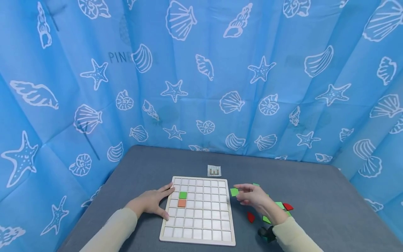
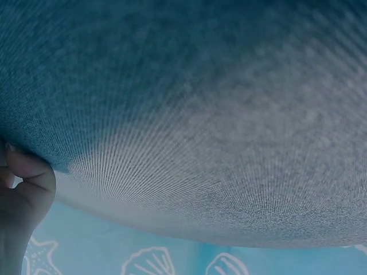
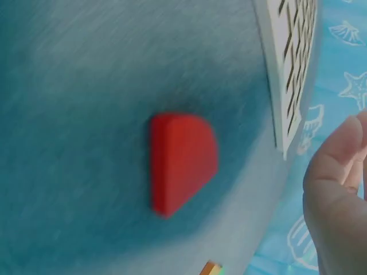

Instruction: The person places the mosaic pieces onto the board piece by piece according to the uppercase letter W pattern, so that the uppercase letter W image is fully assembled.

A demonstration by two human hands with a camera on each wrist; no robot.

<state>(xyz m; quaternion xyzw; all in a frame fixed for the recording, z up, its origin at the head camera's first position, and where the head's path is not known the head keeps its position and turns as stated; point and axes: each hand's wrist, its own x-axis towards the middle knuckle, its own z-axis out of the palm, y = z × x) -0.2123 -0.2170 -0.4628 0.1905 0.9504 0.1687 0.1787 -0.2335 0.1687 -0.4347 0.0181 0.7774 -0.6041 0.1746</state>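
Two hands (image 1: 152,202) (image 1: 255,198), one board (image 1: 197,223), one card (image 1: 214,170), two red pieces (image 1: 251,217) (image 1: 288,206).

We find passage along the strip of table (image 1: 240,222) between board (image 1: 197,214) and red piece (image 1: 251,217), and over the board's near rows. The right hand (image 1: 252,198), green tile (image 1: 234,192) at its fingertips, stands beside the far right edge; the left hand (image 1: 152,201) blocks the left one. Past the card (image 1: 214,170), curtain (image 1: 217,80) walls the back.

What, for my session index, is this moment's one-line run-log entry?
left hand: touches left edge of grid board | right hand: apparently pinches light-green tile, right of board | on board: green tile, orange tile
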